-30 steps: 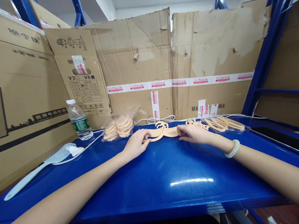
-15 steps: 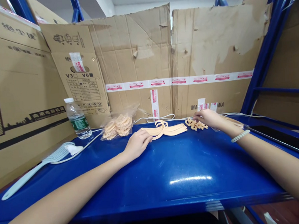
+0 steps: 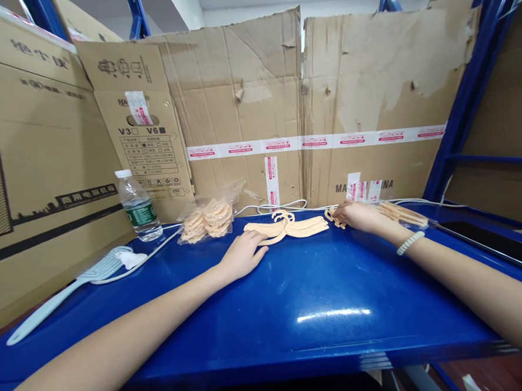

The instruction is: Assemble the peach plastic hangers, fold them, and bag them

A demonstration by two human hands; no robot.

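Note:
Several peach-coloured clothes hangers (image 3: 307,227) lie stacked flat on the blue table, their hooks toward the back. My left hand (image 3: 242,257) rests over the stack's left end, fingers lying on it and thumb stretched apart. Just right of the hangers is a small pile of peach hook-shaped pieces (image 3: 332,216). Over that pile reaches my right hand (image 3: 358,216), its fingers bent down and together among the pieces. It covers most of the pile, and its fingertips are partly hidden. A pale beaded bracelet (image 3: 411,243) circles my right wrist.
At the back left stand a water bottle (image 3: 142,211) and a clear bag of peach parts (image 3: 207,219). A pale hairbrush (image 3: 72,289) lies far left. Bagged long peach pieces (image 3: 402,215) and a black phone (image 3: 494,243) lie right. Cardboard (image 3: 237,91) walls the back.
My right hand has come down and slightly left onto the hook pieces, covering more of the pile. The left thumb is spread farther from the fingers; the hangers stay put.

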